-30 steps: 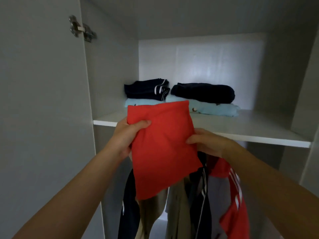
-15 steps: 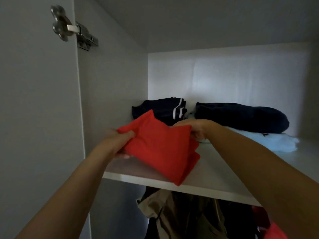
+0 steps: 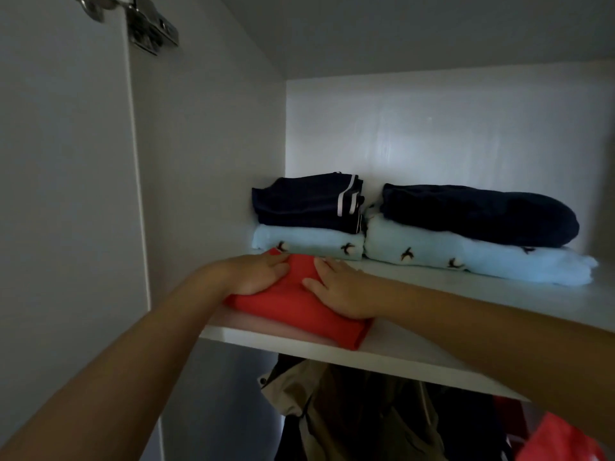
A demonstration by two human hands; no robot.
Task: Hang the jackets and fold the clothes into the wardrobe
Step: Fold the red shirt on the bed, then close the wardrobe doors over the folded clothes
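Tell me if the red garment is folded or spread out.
Folded. The red garment lies as a compact rectangle on the shelf, its thick layered edge showing, with the left hand and right hand flat on it.

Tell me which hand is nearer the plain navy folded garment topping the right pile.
Right. The right hand rests on the red folded cloth, below-left of the plain navy garment; the left hand rests on the cloth's left side, farther off.
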